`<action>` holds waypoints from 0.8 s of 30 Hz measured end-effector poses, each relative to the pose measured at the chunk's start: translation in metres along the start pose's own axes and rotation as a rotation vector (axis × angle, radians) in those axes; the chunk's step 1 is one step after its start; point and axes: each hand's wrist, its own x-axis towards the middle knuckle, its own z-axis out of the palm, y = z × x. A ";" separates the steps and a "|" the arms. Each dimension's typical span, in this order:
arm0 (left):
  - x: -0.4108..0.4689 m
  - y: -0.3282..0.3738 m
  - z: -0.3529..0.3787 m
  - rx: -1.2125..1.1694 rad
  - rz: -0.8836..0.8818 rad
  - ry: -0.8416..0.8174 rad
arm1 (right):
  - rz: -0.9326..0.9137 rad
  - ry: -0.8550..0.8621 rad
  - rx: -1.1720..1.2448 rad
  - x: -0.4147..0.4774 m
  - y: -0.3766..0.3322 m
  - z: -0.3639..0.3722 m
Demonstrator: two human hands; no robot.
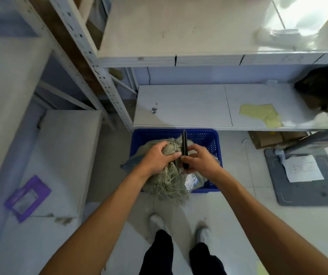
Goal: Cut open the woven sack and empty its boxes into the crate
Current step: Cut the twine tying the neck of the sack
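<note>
A grey-green woven sack [169,185] with a frayed, bunched top stands in a blue plastic crate [212,139] on the floor. My left hand [157,157] grips the gathered neck of the sack. My right hand [200,161] holds a black knife [184,147], its long dark body pointing up and away, right against the bunched neck. A white label with blue print [192,180] shows on the sack below my right hand. The boxes inside are hidden.
A white metal shelf unit [179,106] rises just behind the crate, with yellow paper scraps [262,114] and a dark bundle [321,88] on it. A grey platform scale [308,175] with a paper sheet lies to the right. White cartons [60,155] stand at left.
</note>
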 end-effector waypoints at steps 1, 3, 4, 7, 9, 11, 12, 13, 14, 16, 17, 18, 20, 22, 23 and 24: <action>-0.013 0.007 0.001 0.008 0.009 0.008 | -0.008 -0.008 0.019 -0.014 -0.003 -0.002; -0.036 0.022 0.003 0.000 0.012 0.020 | -0.029 -0.021 0.038 -0.038 -0.008 -0.006; -0.047 0.028 0.005 0.000 0.008 0.030 | -0.041 -0.034 0.026 -0.048 -0.009 -0.008; -0.070 0.041 0.008 0.025 0.004 0.067 | -0.071 -0.082 -0.044 -0.068 -0.012 -0.013; -0.082 0.049 0.010 0.014 -0.022 0.095 | -0.096 -0.122 -0.047 -0.080 -0.014 -0.016; -0.091 0.056 0.009 0.025 -0.061 0.083 | -0.121 -0.142 -0.025 -0.090 -0.014 -0.019; -0.093 0.058 0.007 0.055 -0.082 0.070 | -0.128 -0.142 -0.015 -0.096 -0.014 -0.019; -0.095 0.060 0.006 0.089 -0.106 0.051 | -0.129 -0.136 -0.008 -0.101 -0.014 -0.019; -0.098 0.061 0.005 0.116 -0.121 0.034 | -0.127 -0.130 0.004 -0.106 -0.013 -0.019; -0.103 0.064 0.004 0.125 -0.109 0.008 | -0.115 -0.116 0.054 -0.114 -0.013 -0.019; -0.105 0.064 0.004 0.115 -0.100 0.001 | -0.108 -0.106 0.091 -0.118 -0.012 -0.019; -0.108 0.064 0.003 0.105 -0.086 -0.007 | -0.101 -0.094 0.129 -0.120 -0.012 -0.018; -0.111 0.066 0.002 0.104 -0.047 -0.013 | -0.084 -0.071 0.182 -0.125 -0.011 -0.018; -0.112 0.064 -0.001 0.089 -0.019 -0.006 | -0.077 -0.058 0.196 -0.129 -0.011 -0.016; -0.112 0.062 -0.002 0.070 -0.017 0.014 | -0.078 -0.059 0.196 -0.131 -0.011 -0.015; -0.111 0.059 -0.003 0.051 -0.018 0.040 | -0.077 -0.059 0.196 -0.133 -0.011 -0.013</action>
